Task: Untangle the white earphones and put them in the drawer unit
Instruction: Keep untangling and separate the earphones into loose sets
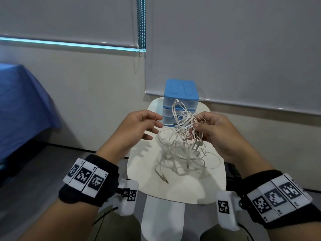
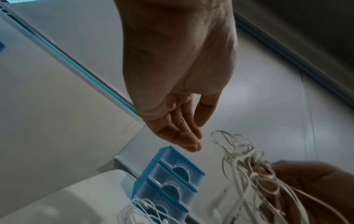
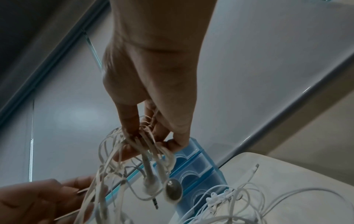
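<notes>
Right hand [image 1: 215, 131] pinches the tangled earphones [image 1: 182, 133] aloft, so loops hang free above the surface [image 1: 139, 171]. Left hand [image 1: 139, 126], at 9 o'clock of the tangle, is released, fingers relaxed, holding nothing. Drawer unit [image 1: 180, 94] stands at 12 o'clock, drawers closed.

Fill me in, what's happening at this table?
A person is working on a tangle of white earphones. The right hand pinches a bunch of the cords and holds it up over the small white table, with loops and a plug end trailing onto the top. The left hand is open beside the bundle, fingers reaching toward the cords. The cords are still knotted. The blue drawer unit stands at the far end of the table with its drawers shut.
</notes>
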### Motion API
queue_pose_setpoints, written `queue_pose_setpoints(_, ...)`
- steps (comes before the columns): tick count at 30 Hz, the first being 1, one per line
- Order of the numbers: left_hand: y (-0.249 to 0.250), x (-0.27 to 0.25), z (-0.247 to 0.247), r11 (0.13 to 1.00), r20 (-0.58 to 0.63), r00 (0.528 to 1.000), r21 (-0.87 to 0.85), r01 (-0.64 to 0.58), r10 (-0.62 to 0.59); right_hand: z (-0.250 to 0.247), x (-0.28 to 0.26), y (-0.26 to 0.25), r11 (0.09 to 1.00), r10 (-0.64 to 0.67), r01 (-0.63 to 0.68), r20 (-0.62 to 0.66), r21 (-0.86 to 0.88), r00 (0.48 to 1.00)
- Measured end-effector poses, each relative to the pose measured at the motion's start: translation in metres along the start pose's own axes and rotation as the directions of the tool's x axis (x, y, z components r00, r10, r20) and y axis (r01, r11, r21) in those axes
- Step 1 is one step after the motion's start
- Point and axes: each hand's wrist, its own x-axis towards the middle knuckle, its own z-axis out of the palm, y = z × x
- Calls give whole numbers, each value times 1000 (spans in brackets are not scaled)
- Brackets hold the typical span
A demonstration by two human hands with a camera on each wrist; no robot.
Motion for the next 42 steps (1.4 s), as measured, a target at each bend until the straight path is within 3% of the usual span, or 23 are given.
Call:
queue_pose_setpoints(12,5,6,29,999,219,975,-6,-32,33,1,-2,-1,990,35,-41,45,137,998)
queue_pose_setpoints(17,0,5,36,998,295,954,9,-59,53,7,-5,7,994,63,-70,85,80,994)
queue_pose_setpoints(24,-13,7,30,1000,177,984,-6,29,-28,-1,-5,14,996,91,-91,92,1,992)
queue_pose_setpoints(29,-12,7,31,988,211,975,-125,93,-65,-2,-8,17,989,138,-142,96,38,986)
queue_pose_setpoints(42,-12,8,20,968,175,980,-213,133,-96,-10,-13,14,978,208,-208,56,-9,976)
